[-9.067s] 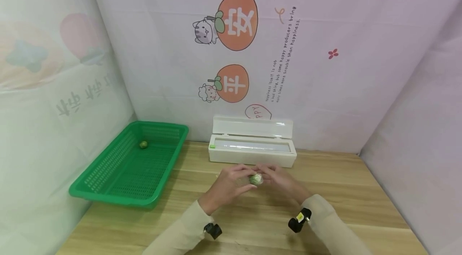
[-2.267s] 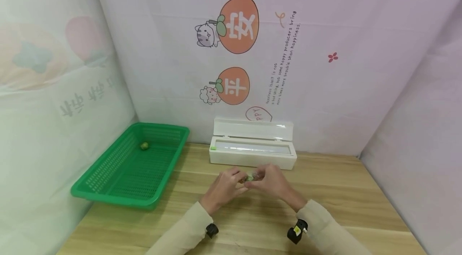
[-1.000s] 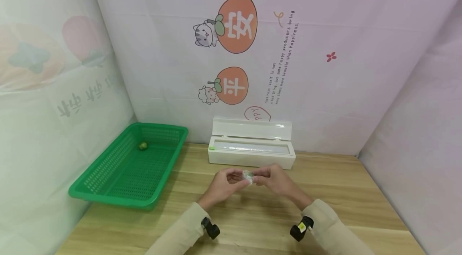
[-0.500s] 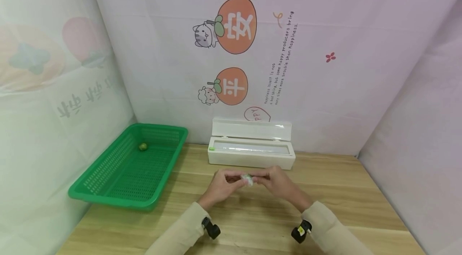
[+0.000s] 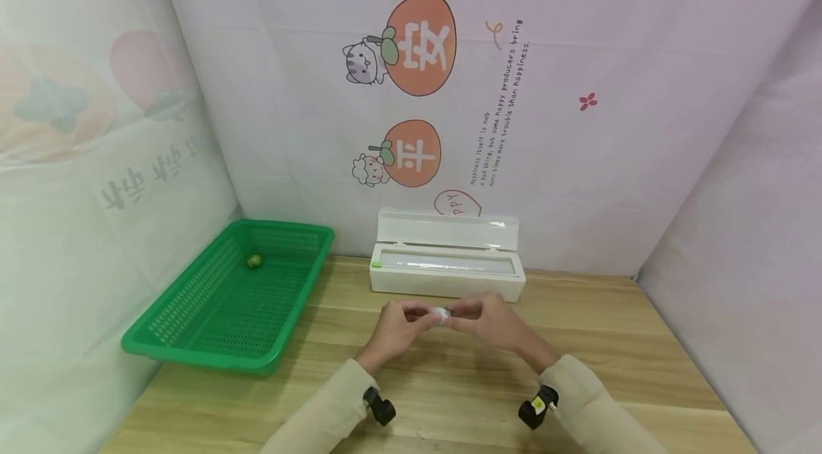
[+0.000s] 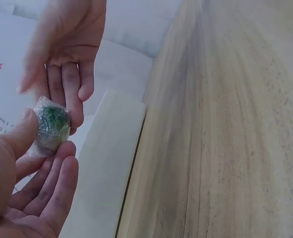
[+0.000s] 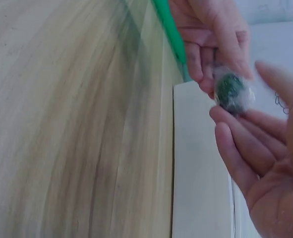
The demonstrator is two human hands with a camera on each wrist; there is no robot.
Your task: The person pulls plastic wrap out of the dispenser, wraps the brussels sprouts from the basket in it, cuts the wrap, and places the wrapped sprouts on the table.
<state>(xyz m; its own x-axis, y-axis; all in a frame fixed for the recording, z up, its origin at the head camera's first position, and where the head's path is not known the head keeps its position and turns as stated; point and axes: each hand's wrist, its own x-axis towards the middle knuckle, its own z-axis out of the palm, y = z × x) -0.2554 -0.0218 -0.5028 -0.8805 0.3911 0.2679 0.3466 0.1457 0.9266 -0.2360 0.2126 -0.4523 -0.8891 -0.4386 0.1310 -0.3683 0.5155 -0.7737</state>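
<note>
A small green Brussels sprout [image 6: 54,120], wrapped in crinkled clear cling film, is held up between the two hands in front of the white box. The left hand [image 5: 394,329] pinches it between thumb and fingers; in the left wrist view the thumb lies on the film and the fingers support it from below. From the other side the right hand [image 5: 491,325] touches the sprout with its fingertips. Its thumb [image 7: 280,84] is blurred and lifted off the film in the right wrist view. Some of the wrapped sprout is hidden by fingers in the head view.
Behind the hands stands a white cling film box [image 5: 447,285] with its clear lid [image 5: 447,229] raised and a roll inside. On the left, a green basket [image 5: 276,354] holds another sprout [image 5: 254,261]. Printed cloth [image 5: 546,154] hangs around the wooden table [image 5: 610,340].
Nine seconds ago the sprout's green and pale leaves showed more plainly; the film now sits bunched close round it. Over the last second the right thumb has shifted while the left hand keeps its pinch.
</note>
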